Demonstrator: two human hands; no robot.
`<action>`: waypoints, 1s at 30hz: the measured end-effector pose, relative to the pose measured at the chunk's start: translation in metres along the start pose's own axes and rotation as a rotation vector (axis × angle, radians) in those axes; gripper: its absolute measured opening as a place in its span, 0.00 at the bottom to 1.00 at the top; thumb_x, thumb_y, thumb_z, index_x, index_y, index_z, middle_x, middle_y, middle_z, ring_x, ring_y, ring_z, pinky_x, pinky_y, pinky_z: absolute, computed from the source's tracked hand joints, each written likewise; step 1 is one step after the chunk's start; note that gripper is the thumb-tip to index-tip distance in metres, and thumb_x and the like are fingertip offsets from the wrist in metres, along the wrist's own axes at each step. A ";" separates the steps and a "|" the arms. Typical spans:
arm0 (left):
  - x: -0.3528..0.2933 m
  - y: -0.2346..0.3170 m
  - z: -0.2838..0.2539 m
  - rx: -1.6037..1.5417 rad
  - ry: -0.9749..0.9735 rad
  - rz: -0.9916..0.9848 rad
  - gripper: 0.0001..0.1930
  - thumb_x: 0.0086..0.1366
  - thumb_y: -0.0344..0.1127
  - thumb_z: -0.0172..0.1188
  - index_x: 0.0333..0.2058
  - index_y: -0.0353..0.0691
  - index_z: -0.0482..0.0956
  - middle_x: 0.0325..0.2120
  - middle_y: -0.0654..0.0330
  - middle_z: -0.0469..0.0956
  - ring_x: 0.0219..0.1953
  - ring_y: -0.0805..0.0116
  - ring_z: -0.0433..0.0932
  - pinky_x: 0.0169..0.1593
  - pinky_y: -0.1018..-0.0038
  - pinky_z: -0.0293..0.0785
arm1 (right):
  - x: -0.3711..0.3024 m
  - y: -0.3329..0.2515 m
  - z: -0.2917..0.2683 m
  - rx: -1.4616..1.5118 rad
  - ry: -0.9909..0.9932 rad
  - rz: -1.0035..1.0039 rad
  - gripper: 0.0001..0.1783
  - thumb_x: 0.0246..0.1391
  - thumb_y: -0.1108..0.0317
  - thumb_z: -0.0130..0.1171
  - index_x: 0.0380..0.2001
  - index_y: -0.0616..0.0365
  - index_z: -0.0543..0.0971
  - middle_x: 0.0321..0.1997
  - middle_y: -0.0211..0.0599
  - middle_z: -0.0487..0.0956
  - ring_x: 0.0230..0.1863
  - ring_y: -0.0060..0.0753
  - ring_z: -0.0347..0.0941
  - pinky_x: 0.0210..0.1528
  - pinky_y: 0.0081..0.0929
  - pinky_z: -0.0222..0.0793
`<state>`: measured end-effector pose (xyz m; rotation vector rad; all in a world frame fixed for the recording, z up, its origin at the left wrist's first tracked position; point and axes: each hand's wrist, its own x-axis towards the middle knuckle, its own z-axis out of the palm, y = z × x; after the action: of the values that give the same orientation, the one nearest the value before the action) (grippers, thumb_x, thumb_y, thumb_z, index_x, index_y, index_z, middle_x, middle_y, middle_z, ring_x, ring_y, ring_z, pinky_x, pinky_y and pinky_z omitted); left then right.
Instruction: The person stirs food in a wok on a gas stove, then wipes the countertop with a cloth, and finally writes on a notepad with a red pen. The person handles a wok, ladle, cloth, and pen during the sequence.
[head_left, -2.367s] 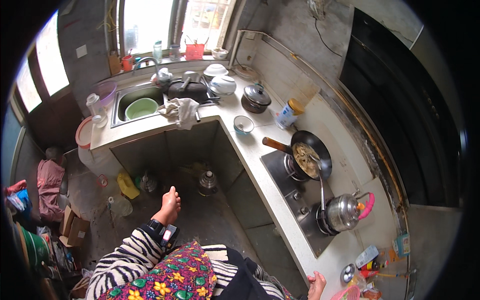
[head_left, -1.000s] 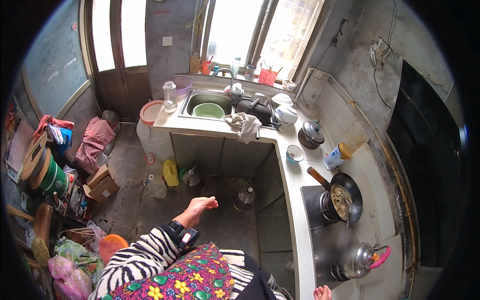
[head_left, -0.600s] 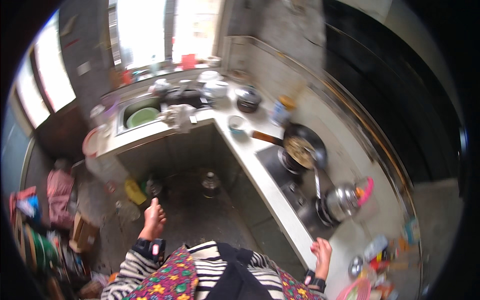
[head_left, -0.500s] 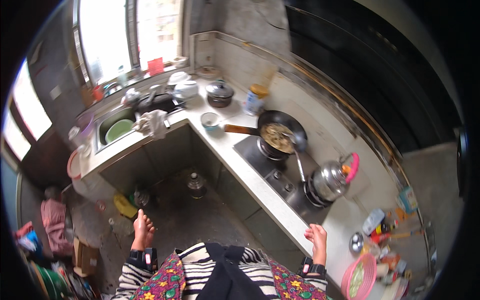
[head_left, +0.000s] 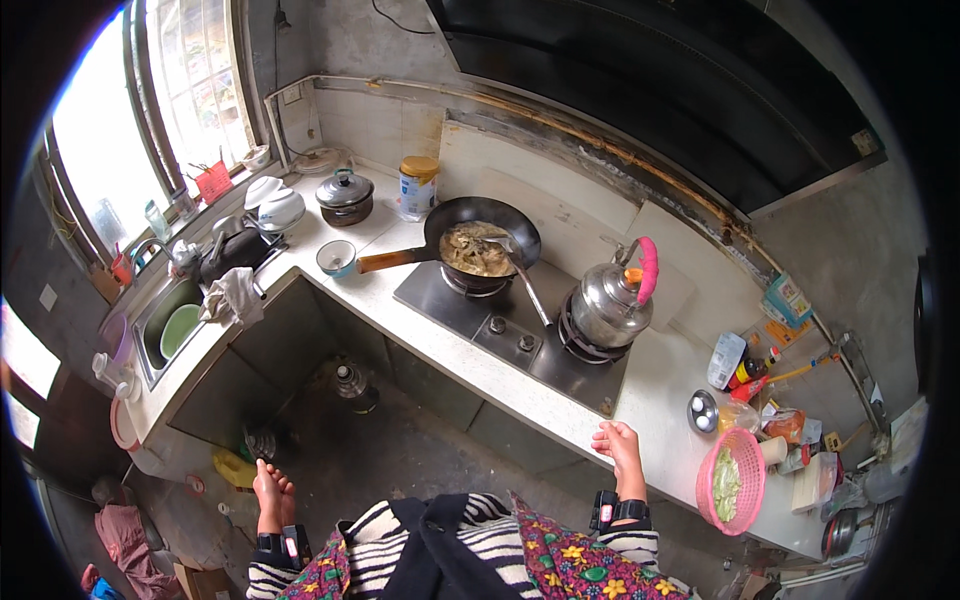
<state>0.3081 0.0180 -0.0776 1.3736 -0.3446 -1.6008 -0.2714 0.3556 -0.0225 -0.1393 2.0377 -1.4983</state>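
My left hand [head_left: 271,496] is raised above the floor at lower left, fingers loosely curled and thumb apart, holding nothing. My right hand [head_left: 622,450] hovers by the front edge of the white counter [head_left: 590,428], its fingers half bent with nothing visible in them. Farther off, a black wok [head_left: 523,222] with a wooden handle sits on the left burner of the gas stove [head_left: 455,311]. Brownish food [head_left: 473,252] lies in it, and a metal spatula [head_left: 531,292] leans out over the stove. A steel kettle [head_left: 605,308] with a pink-wrapped handle stands on the right burner.
Right of my right hand is a pink basket [head_left: 758,484] with green vegetables, beside a bowl of eggs [head_left: 703,411] and bottles. At the left are a small bowl [head_left: 337,259], a lidded pot [head_left: 345,197], a yellow-lidded can [head_left: 418,187] and a sink [head_left: 157,333]. A range hood [head_left: 650,90] hangs above.
The view has swung right, so the stove, wok and kettle sit farther left and the counter's right end shows more. Both hands stay raised and apart, with little change in pose.
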 end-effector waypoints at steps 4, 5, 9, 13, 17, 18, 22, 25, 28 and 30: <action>0.000 0.000 0.001 -0.022 -0.016 -0.024 0.18 0.73 0.52 0.45 0.25 0.52 0.66 0.12 0.75 0.54 0.11 0.80 0.48 0.16 0.79 0.45 | 0.000 -0.001 0.000 -0.021 -0.011 0.011 0.13 0.61 0.59 0.55 0.39 0.58 0.77 0.30 0.38 0.81 0.27 0.29 0.79 0.31 0.26 0.76; -0.001 0.000 0.001 -0.023 -0.012 -0.023 0.18 0.73 0.52 0.45 0.25 0.52 0.66 0.12 0.75 0.54 0.11 0.80 0.48 0.16 0.79 0.46 | 0.001 -0.002 0.001 -0.031 -0.009 0.011 0.13 0.61 0.59 0.55 0.39 0.58 0.77 0.30 0.38 0.81 0.27 0.29 0.79 0.31 0.26 0.76; -0.002 0.000 0.000 -0.055 -0.003 -0.025 0.16 0.74 0.50 0.44 0.26 0.52 0.67 0.12 0.75 0.53 0.12 0.80 0.47 0.16 0.79 0.45 | 0.002 -0.005 0.004 -0.008 -0.008 0.018 0.12 0.61 0.62 0.55 0.39 0.60 0.77 0.30 0.40 0.81 0.26 0.30 0.79 0.30 0.25 0.75; -0.003 0.000 -0.001 -0.091 0.039 -0.043 0.13 0.74 0.45 0.44 0.29 0.51 0.69 0.13 0.75 0.53 0.12 0.80 0.47 0.16 0.80 0.45 | 0.004 -0.005 0.008 -0.021 -0.015 0.022 0.12 0.61 0.62 0.55 0.38 0.60 0.77 0.30 0.40 0.81 0.25 0.30 0.79 0.30 0.26 0.75; -0.009 0.005 0.001 -0.023 0.005 -0.061 0.08 0.71 0.38 0.50 0.29 0.51 0.69 0.14 0.74 0.57 0.13 0.80 0.50 0.18 0.79 0.49 | 0.006 -0.006 0.009 -0.039 -0.020 0.010 0.12 0.60 0.62 0.55 0.38 0.60 0.77 0.30 0.40 0.81 0.25 0.30 0.79 0.29 0.26 0.75; -0.012 0.006 0.002 -0.010 -0.001 -0.058 0.07 0.70 0.37 0.51 0.30 0.51 0.69 0.14 0.74 0.58 0.13 0.80 0.51 0.18 0.79 0.50 | 0.006 -0.007 0.009 -0.031 -0.029 0.008 0.12 0.60 0.61 0.55 0.38 0.60 0.76 0.30 0.40 0.81 0.25 0.30 0.79 0.29 0.26 0.75; -0.019 0.006 0.006 0.018 0.013 -0.041 0.05 0.68 0.37 0.54 0.30 0.51 0.71 0.15 0.74 0.66 0.14 0.80 0.58 0.20 0.79 0.57 | 0.005 -0.012 0.011 -0.037 -0.033 0.000 0.12 0.60 0.61 0.55 0.38 0.60 0.76 0.30 0.40 0.81 0.26 0.30 0.79 0.30 0.26 0.75; -0.020 0.007 0.003 0.035 -0.010 -0.046 0.05 0.67 0.38 0.55 0.31 0.50 0.73 0.17 0.73 0.70 0.15 0.80 0.63 0.22 0.78 0.61 | 0.004 -0.013 0.012 -0.031 -0.037 0.005 0.12 0.60 0.61 0.55 0.38 0.60 0.76 0.30 0.40 0.81 0.26 0.30 0.79 0.30 0.26 0.75; -0.017 0.005 0.001 0.036 -0.026 -0.053 0.03 0.67 0.37 0.56 0.33 0.49 0.75 0.18 0.72 0.72 0.16 0.80 0.64 0.23 0.78 0.64 | 0.004 -0.010 0.011 -0.024 -0.040 0.005 0.12 0.60 0.61 0.55 0.38 0.60 0.77 0.30 0.40 0.81 0.26 0.30 0.79 0.30 0.25 0.75; -0.018 0.003 0.002 0.044 -0.015 -0.036 0.02 0.66 0.37 0.57 0.35 0.49 0.76 0.19 0.72 0.72 0.17 0.80 0.66 0.23 0.79 0.65 | 0.004 -0.007 0.010 -0.022 -0.036 0.002 0.12 0.61 0.61 0.55 0.38 0.60 0.77 0.30 0.40 0.81 0.26 0.30 0.79 0.29 0.25 0.75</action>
<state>0.3061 0.0304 -0.0640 1.4085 -0.3683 -1.6425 -0.2713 0.3434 -0.0193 -0.1716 2.0253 -1.4622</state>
